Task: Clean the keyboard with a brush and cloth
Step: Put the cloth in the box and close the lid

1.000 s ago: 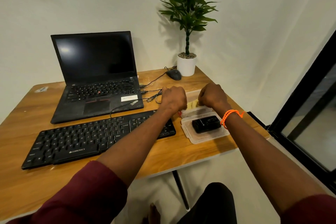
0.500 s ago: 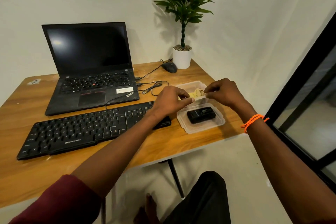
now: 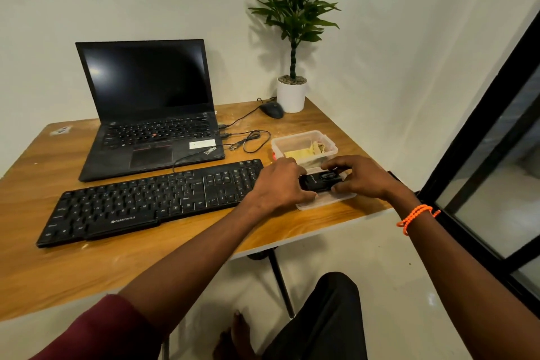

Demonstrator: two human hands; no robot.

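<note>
- Gripping from both ends, the left hand [image 3: 279,184] and the right hand [image 3: 361,177] curl round a small black oblong device [image 3: 320,180] that lies in a shallow clear plastic lid [image 3: 327,202] near the right front corner of the wooden table [image 3: 87,266].
- The left hand's fingers fold over the device's left end; the right hand's thumb and fingers pinch its right end — whether the device is lifted off the lid or resting on it cannot be told.
- Just behind the lid stands a clear rectangular plastic container [image 3: 304,144], touching it or nearly so, with a crumpled yellow cloth [image 3: 302,152] inside.
- A bit of something red [image 3: 275,157] shows at the container's left front corner; what it is cannot be told.
- The black full-size keyboard [image 3: 146,199] — the thing to be cleaned — lies along the front of the table, its right end just beside the left hand and partly hidden by it.
- An open black laptop [image 3: 146,114] with a dark screen sits behind the keyboard, with thin black cables [image 3: 248,140] looping at its right side.
- A black computer mouse [image 3: 271,109] rests near the far edge, just beside a white pot holding a tall green plant [image 3: 292,38].
- An orange beaded bracelet [image 3: 415,215] circles the right wrist, and dark red sleeves [image 3: 96,330] cover the upper arms.
</note>
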